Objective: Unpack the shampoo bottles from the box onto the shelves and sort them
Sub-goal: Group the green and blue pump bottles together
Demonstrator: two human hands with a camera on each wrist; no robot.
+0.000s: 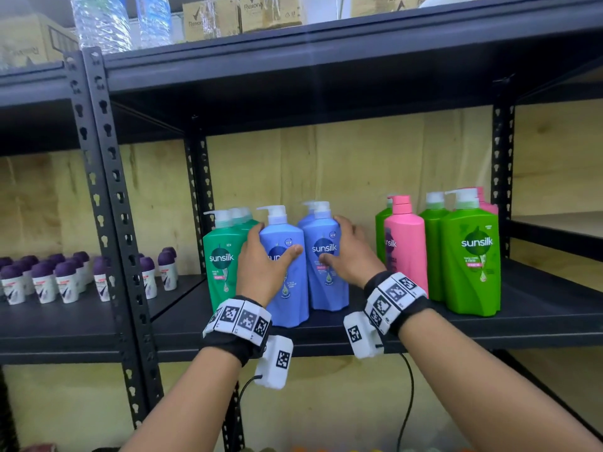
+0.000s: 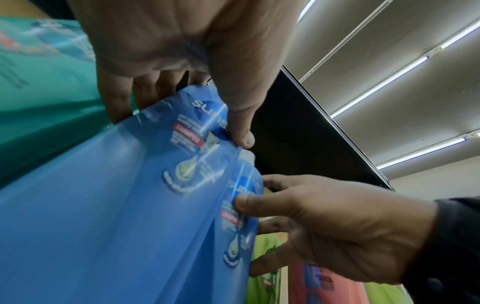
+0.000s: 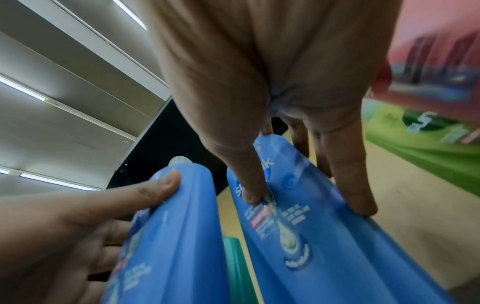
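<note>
Two blue Sunsilk pump bottles stand side by side on the black shelf [image 1: 538, 308]. My left hand [image 1: 264, 262] grips the left blue bottle [image 1: 288, 288], thumb on its front label and fingers round its left side; the left wrist view shows this bottle [image 2: 103, 205] under my thumb. My right hand [image 1: 347, 252] grips the right blue bottle [image 1: 326, 282], thumb on the label, fingers over its right shoulder [image 3: 311, 205]. Another blue bottle stands behind it. Teal-green bottles [image 1: 222, 256] stand just left. A pink bottle [image 1: 406, 246] and light-green bottles [image 1: 471, 252] stand to the right.
Small purple-capped deodorant bottles [image 1: 45, 278] fill the neighbouring shelf bay at left. A perforated black upright [image 1: 111, 197] divides the bays. Cardboard cartons [image 1: 212, 17] and water bottles [image 1: 101, 21] sit on the shelf above. Bare shelf shows between the blue and pink bottles.
</note>
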